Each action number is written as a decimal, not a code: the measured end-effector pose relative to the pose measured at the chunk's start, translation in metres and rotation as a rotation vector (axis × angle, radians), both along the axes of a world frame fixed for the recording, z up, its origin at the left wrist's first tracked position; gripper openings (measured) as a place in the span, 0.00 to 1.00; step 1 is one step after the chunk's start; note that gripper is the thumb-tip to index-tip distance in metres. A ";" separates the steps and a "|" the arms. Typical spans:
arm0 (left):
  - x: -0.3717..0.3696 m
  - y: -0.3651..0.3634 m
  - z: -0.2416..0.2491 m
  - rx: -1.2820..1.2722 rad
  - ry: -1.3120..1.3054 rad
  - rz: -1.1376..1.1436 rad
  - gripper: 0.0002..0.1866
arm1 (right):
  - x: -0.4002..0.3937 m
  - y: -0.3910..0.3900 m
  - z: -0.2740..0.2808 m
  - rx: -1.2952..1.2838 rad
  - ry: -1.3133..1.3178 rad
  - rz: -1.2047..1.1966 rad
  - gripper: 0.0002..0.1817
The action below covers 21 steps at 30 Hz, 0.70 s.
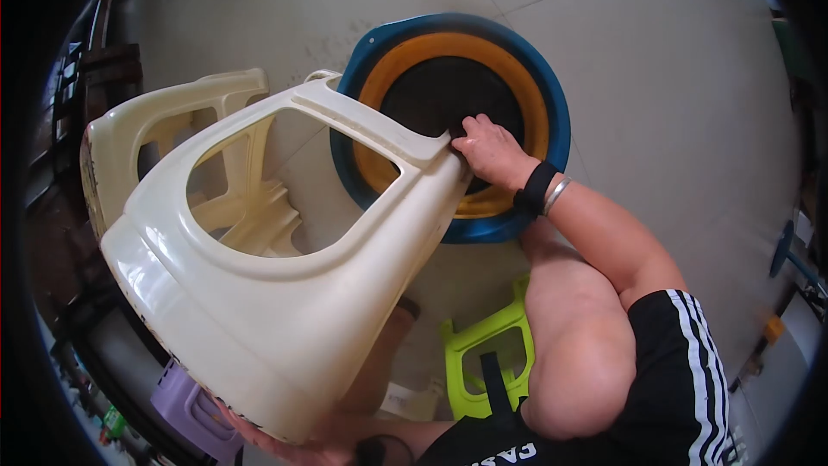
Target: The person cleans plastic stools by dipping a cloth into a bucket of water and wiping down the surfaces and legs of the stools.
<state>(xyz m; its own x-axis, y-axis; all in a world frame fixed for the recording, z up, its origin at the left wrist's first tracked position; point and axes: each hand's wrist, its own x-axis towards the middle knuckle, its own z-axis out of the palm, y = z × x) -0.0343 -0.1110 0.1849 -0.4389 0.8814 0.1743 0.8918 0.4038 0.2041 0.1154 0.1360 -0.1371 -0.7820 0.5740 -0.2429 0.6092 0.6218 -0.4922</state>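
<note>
A large cream plastic stool (pixel 250 328) lies tipped on its side in front of me, its legs pointing toward the basin. My left hand (pixel 293 442) holds it from below at the seat edge, partly hidden by the stool. With curled fingers, my right hand (pixel 493 151) grips the end of one stool leg over the basin. That basin (pixel 552 121) is blue outside and orange inside, with a dark round middle. A black band and a silver bangle circle my right wrist.
A second cream stool (pixel 121 142) stands at the left behind the held one. A lime-green stool (pixel 461 354) is beside my leg, and a purple plastic stool or crate (pixel 194 414) sits lower left. Dark furniture lines the left edge of the tiled floor (pixel 655 95).
</note>
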 end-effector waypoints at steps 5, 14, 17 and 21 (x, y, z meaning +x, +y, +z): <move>0.001 0.001 -0.002 0.006 0.004 0.032 0.43 | 0.008 -0.003 -0.006 -0.126 0.168 -0.377 0.13; -0.001 -0.011 -0.006 -0.030 0.096 -0.001 0.45 | 0.006 0.005 -0.001 -0.195 -0.019 -0.030 0.20; 0.003 0.003 -0.004 -0.002 0.093 0.016 0.41 | 0.002 0.006 0.001 -0.159 -0.054 -0.024 0.18; -0.008 -0.041 -0.019 0.152 -0.080 0.245 0.47 | -0.002 0.004 -0.001 -0.276 -0.055 -0.156 0.17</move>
